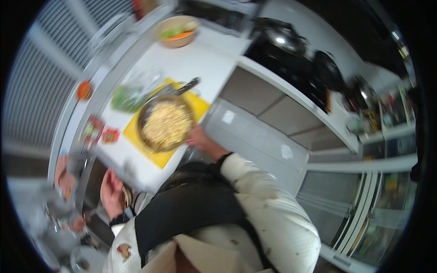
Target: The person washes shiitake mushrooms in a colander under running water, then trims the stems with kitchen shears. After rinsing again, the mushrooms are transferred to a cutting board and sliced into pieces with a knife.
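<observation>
My right hand (198, 136) grips the near right rim of a metal bowl (141, 126). Pale yellow shreds of food (167, 126) fill the bowl. Beneath it lies a yellow cutting board (201, 106) on the white counter. A knife with a dark handle (189, 85) lies behind the bowl, its blade partly hidden. Off to the left, my left hand (112, 189) is raised near the sink edge, seemingly holding nothing. Partly hidden behind that hand is a round tan-rimmed vessel (128, 195).
A clear bag of greens (128, 99) and a red packet (110, 135) lie left of the board. A bowl of cut vegetables (177, 39) stands at the back. The stove (286, 68) holds a lidded pan (285, 37). Blurred hands of another person (65, 179) show at left.
</observation>
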Tool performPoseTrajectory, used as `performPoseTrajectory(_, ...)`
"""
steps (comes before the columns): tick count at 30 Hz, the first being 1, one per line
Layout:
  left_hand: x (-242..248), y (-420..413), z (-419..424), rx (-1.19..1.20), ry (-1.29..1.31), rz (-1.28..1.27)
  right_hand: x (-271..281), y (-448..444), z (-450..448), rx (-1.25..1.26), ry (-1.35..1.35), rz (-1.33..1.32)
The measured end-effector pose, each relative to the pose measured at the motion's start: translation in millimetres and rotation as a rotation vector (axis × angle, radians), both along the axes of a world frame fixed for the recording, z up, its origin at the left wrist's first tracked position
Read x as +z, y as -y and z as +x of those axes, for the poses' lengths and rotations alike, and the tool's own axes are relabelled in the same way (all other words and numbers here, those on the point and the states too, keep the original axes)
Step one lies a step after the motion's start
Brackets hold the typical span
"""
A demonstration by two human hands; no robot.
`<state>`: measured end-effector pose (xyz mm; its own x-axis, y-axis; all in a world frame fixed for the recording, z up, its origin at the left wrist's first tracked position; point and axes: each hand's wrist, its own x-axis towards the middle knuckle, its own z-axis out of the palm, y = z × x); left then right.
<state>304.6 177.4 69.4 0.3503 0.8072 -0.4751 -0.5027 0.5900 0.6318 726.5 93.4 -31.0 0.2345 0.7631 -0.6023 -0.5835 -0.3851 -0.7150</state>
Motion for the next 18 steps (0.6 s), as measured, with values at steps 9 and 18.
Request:
performPoseTrajectory(9, -18, 31, -39, 0.355, 0.025, -0.241, 40, 25, 63, -0.194, 0.065, 0.079)
performPoseTrajectory(18, -14, 92, -35, 0.579, -0.044, -0.268, 41, -49, 202, -0.399, 0.123, 0.085)
